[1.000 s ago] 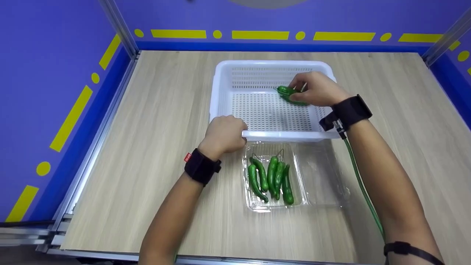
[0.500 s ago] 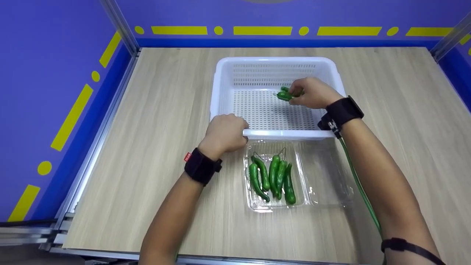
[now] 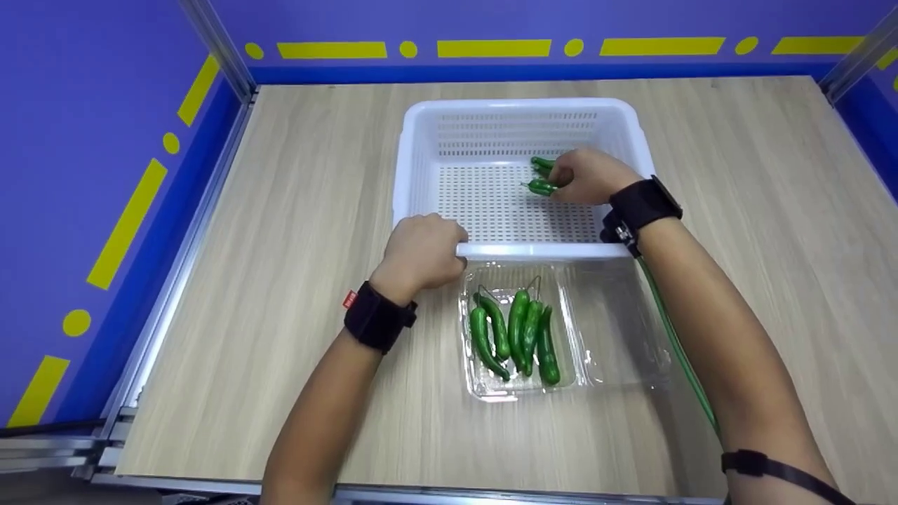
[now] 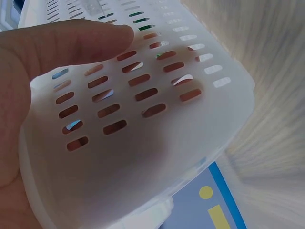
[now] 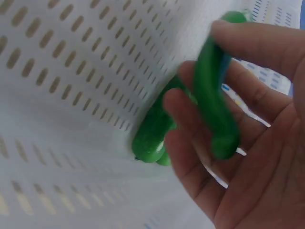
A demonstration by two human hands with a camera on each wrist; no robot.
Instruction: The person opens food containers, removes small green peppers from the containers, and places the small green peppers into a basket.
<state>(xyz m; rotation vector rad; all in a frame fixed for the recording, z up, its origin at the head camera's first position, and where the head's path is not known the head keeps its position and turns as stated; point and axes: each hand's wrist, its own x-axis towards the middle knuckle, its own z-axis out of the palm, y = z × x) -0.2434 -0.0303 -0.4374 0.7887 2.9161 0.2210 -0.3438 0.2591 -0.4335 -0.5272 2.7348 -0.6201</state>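
Note:
A white slotted plastic basket [image 3: 417,161] stands on the table, its near rim gripped by my left hand [image 3: 424,250]. In the left wrist view the thumb [image 4: 86,44] lies along the basket's outer wall, and fingers show through the slots. My right hand [image 3: 595,177] is inside the basket and pinches a curved green chili pepper [image 5: 207,90] between thumb and fingers. Beyond that hand, more green peppers [image 5: 155,131] lie against the basket floor. They show partly in the head view too, the fingers covering the rest.
An opened clear plastic clamshell box [image 3: 484,394] sits right in front of the basket, several green peppers [image 3: 518,330] in its left half. Its transparent lid [image 3: 617,337] lies flat to the right. A green cable [image 3: 673,330] runs along the right forearm.
My right hand has drawn slightly toward me and left, parting the pinched pepper from those lying in the basket. My left hand keeps its grip on the rim. The head view has shifted slightly.

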